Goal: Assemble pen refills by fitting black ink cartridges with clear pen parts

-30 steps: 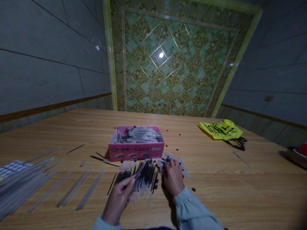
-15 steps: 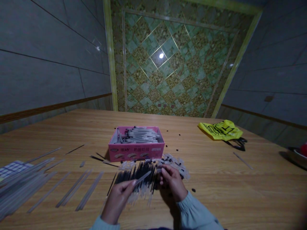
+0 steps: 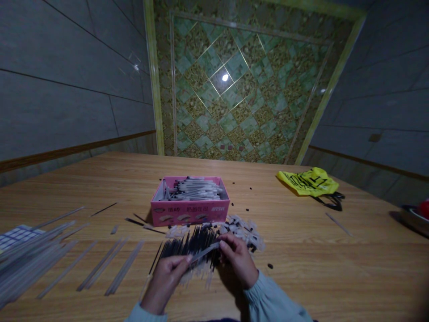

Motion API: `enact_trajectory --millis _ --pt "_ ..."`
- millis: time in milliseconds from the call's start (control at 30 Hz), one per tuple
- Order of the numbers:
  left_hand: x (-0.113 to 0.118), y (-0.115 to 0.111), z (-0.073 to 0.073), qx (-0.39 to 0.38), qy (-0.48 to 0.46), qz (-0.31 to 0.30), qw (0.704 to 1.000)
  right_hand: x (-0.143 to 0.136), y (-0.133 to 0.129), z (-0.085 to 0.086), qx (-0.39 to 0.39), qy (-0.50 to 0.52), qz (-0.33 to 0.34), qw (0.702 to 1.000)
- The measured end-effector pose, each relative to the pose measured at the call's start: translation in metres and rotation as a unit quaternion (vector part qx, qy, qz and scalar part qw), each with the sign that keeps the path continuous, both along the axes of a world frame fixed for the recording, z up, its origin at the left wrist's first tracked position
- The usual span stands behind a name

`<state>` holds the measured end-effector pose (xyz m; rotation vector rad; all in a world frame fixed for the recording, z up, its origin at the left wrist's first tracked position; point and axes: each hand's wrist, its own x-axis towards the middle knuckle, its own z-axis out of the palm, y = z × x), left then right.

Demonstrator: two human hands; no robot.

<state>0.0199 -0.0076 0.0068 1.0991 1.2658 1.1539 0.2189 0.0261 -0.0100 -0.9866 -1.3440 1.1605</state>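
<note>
Between my two hands runs a thin translucent stick (image 3: pixel 205 252), slanting up to the right. My left hand (image 3: pixel 167 277) pinches its lower end, and the fingertips of my right hand (image 3: pixel 237 257) are closed on its upper end. Beneath the hands lies a pile of thin black-ended sticks (image 3: pixel 199 241). Small clear caps and black bits (image 3: pixel 244 230) are heaped just beyond my right hand. Behind the pile stands an open pink box (image 3: pixel 191 213), holding many pale sticks with dark tips (image 3: pixel 197 188).
Long translucent sticks (image 3: pixel 36 264) lie at the left over a checked cloth (image 3: pixel 20 237), with several single ones nearer the middle. A yellow bag (image 3: pixel 310 181) rests at the back right. A dark-rimmed bowl (image 3: pixel 414 218) with something red sits at the right edge.
My right hand has shifted slightly down and left, and its fingertips now meet the upper end of the stick, which was free before. The left hand has barely moved.
</note>
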Motion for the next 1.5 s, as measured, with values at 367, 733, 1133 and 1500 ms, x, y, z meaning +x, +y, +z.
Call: enact_trajectory --millis 367,733,1133,1500 --pt "-0.006 0.005 -0.015 -0.167 -0.144 -0.092 0.971 0.002 -0.011 0.015 0.196 -0.189 -0.013 0.962" --pt "-0.004 0.0 -0.007 0.039 0.051 -0.036 0.997 0.004 -0.009 0.015 0.251 -0.313 -0.004 0.916" --pt "-0.005 -0.003 -0.002 0.136 0.212 -0.011 0.968 -0.001 -0.008 0.01 0.112 -0.251 -0.005 0.962" --pt "-0.004 -0.008 -0.004 0.279 0.398 -0.083 0.87 0.007 0.004 0.005 -0.072 -0.11 0.106 0.986"
